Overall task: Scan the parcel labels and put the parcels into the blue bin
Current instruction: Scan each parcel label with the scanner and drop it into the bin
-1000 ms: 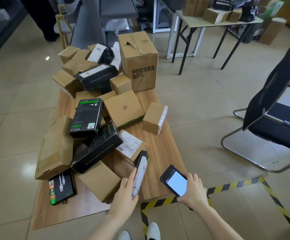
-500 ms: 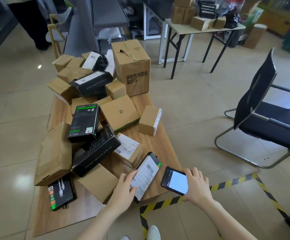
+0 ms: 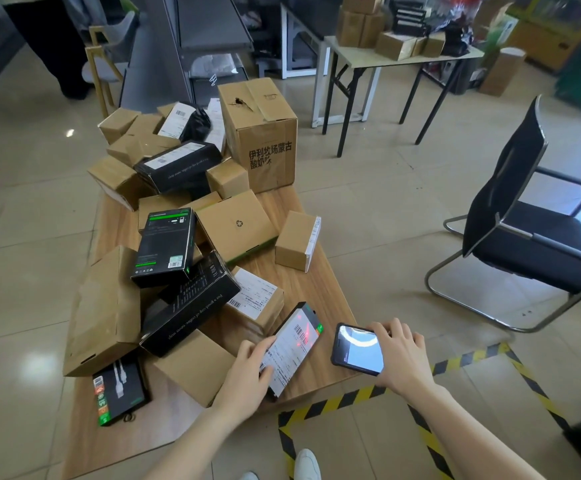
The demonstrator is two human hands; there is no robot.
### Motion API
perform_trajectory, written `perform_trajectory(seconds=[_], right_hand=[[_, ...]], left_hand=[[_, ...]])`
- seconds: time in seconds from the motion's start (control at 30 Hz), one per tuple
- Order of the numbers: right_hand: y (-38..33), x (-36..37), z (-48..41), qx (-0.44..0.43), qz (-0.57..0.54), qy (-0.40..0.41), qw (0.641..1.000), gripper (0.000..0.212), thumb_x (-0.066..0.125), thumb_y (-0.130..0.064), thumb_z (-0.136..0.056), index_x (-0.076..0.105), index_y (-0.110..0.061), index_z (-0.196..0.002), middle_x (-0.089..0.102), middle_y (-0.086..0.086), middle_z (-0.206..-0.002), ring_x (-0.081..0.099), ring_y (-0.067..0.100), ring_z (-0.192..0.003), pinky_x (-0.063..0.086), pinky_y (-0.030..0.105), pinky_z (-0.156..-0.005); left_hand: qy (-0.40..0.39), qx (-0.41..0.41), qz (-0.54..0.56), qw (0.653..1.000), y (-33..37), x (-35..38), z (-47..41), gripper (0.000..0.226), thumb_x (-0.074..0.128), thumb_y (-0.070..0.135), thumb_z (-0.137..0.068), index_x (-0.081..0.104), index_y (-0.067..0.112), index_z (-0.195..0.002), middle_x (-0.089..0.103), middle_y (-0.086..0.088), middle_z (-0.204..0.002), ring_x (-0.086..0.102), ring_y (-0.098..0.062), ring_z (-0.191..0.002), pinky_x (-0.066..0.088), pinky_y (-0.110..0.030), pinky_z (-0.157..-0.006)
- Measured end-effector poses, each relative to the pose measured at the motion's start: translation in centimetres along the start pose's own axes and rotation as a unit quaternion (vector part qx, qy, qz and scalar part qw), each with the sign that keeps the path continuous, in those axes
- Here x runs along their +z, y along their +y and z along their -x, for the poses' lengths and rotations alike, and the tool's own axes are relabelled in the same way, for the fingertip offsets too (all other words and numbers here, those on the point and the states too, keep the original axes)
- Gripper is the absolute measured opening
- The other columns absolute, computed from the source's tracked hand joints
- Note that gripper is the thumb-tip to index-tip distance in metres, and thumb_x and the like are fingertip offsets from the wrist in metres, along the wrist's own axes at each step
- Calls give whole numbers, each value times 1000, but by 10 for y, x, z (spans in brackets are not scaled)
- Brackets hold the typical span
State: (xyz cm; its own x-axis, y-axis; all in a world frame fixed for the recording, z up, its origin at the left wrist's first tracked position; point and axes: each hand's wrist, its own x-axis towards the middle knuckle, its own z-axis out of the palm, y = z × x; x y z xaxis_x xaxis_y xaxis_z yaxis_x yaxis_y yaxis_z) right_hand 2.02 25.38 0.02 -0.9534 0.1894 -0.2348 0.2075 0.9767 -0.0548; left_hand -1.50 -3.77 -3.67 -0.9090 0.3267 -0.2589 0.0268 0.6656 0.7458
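Okay, the slim black parcel point(image 3: 294, 344) is face up now. A second ago it stood on its narrow edge; the white label point(image 3: 287, 355) has since rolled round to the camera, and there's a red scan glow right on the barcode point(image 3: 303, 332). That glow is new, so I'd say the read is happening this instant.

My left hand point(image 3: 247, 375) grips the parcel's near end, fingers curled round its edge and thumb on the label, propping it tilted at the near right corner of the wooden table point(image 3: 320, 292). My right hand point(image 3: 400, 355) is wrapped round the handheld scanner point(image 3: 358, 349), fingers hooked over its far side. It sits just beside the parcel, not touching it. Its screen has gone from plain white to a bright ring.

Behind them, the heap of brown cartons point(image 3: 237, 226) and black retail boxes point(image 3: 164, 247) looks untouched, so plenty is left to scan. Yellow-and-black floor tape point(image 3: 334, 403) runs under my arms.

The blue bin isn't in view anywhere, so once this read confirms, I'll need to go looking for it.
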Motion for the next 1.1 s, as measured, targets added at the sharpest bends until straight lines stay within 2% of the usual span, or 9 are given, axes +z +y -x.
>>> perform_trajectory(seconds=[0.5, 0.73, 0.83, 0.97, 1.1], right_hand=[[3, -1, -1, -25, 36, 14, 999, 91, 81, -40, -64, 28, -39, -138, 36, -5, -132, 31, 19, -122, 23, 38, -110], [3, -8, 3, -33, 40, 15, 999, 90, 79, -36, -66, 27, -38, -139, 34, -5, -135, 29, 19, -124, 23, 39, -111], [2, -8, 8, -16, 0, 4, 1000, 94, 81, -38, -61, 28, -35, -138, 35, -5, -130, 31, 18, -120, 28, 37, -107], [-5, -13, 15, 28, -118, -11, 993, 94, 80, -39, -55, 31, -33, -135, 35, -7, -115, 33, 14, -112, 34, 36, -99], [-23, -26, 15, 16, -216, 2, 976, 91, 83, -38, -53, 36, -30, -130, 32, -11, -105, 32, 8, -101, 40, 32, -89]], left_hand=[[-1, 11, 2, 1000, -3, -1, -3, 45, 53, 28, -98, 35, 40, -137, 30, 13, -126, 43, -1, -113, 54, -9, -75], [2, 19, 5, 1000, -3, -2, -1, 41, 53, 29, -98, 37, 44, -133, 29, 19, -120, 42, 0, -114, 53, -8, -73], [11, 20, 4, 1000, 0, -5, 3, 38, 52, 29, -98, 39, 42, -131, 29, 20, -120, 43, -1, -115, 52, -7, -73], [39, 25, 11, 999, 7, -18, 15, 34, 51, 33, -99, 40, 41, -130, 30, 18, -121, 43, -3, -118, 53, -8, -72], [118, 52, 33, 991, 17, -46, 40, 33, 52, 34, -97, 39, 45, -126, 35, 20, -122, 44, 1, -119, 52, -8, -73]])
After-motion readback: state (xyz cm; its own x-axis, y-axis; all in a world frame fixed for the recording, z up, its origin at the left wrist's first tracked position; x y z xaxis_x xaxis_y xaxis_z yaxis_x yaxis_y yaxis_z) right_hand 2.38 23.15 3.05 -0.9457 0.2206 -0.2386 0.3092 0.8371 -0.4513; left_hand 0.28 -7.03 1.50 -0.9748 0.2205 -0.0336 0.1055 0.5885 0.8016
